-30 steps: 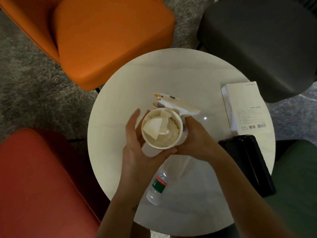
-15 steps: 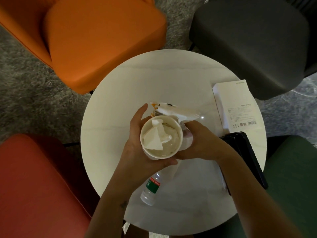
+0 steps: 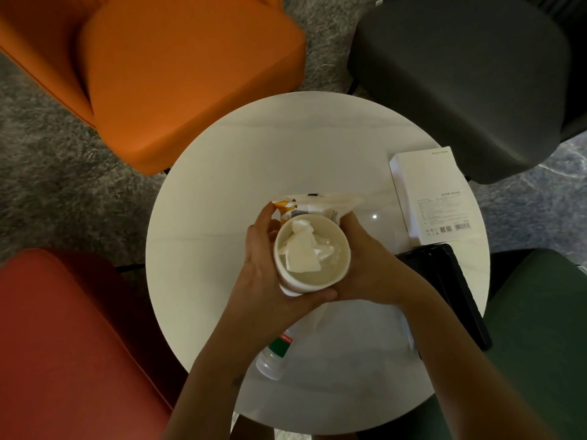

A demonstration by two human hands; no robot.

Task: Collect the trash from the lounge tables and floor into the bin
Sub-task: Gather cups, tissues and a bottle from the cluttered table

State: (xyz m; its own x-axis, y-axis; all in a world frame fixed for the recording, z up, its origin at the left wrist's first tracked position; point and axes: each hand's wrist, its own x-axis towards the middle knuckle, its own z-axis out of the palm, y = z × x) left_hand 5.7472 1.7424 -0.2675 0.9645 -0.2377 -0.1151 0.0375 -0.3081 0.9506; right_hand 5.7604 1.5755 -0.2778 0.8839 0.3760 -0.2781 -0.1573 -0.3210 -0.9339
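My left hand and right hand grip tissue-stuffed white paper cup, fingers curled round its sides, above round white bench; white-orange wrapper just behind.

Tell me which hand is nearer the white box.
Right. The right hand holds the cup on the side facing the white box, without touching the box; the left hand holds the cup's opposite side.
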